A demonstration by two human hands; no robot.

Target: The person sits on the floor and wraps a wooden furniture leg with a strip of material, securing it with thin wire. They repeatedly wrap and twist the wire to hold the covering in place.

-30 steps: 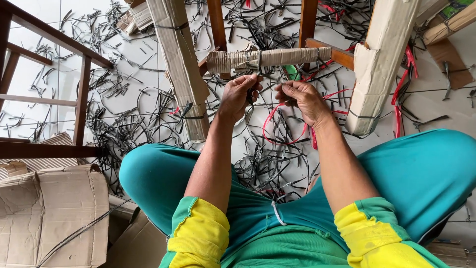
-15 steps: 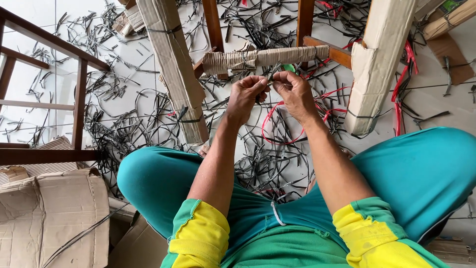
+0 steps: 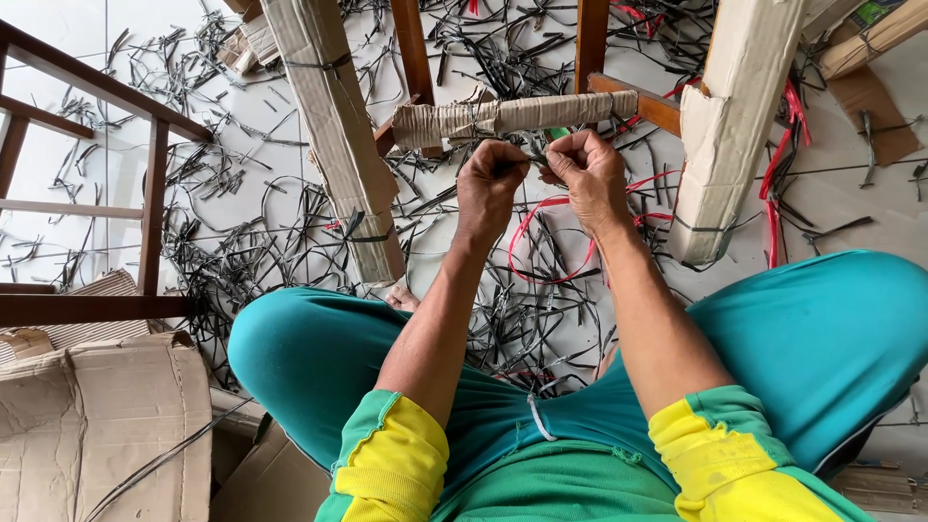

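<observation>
Cardboard wraps the crossbar [image 3: 512, 116]; left hand [image 3: 491, 184] and right hand [image 3: 592, 174] both pinch a black strap [image 3: 535, 155] beneath it. Keeping the strap taut and centred seems wise.

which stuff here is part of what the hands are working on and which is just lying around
In hand:
- left hand and right hand, pinching a thin dark strap
- cardboard-wrapped rung, just above them

Lying about:
- cut black strap scraps on the floor
- red strap
- crumpled cardboard
- bare wooden frame
</observation>
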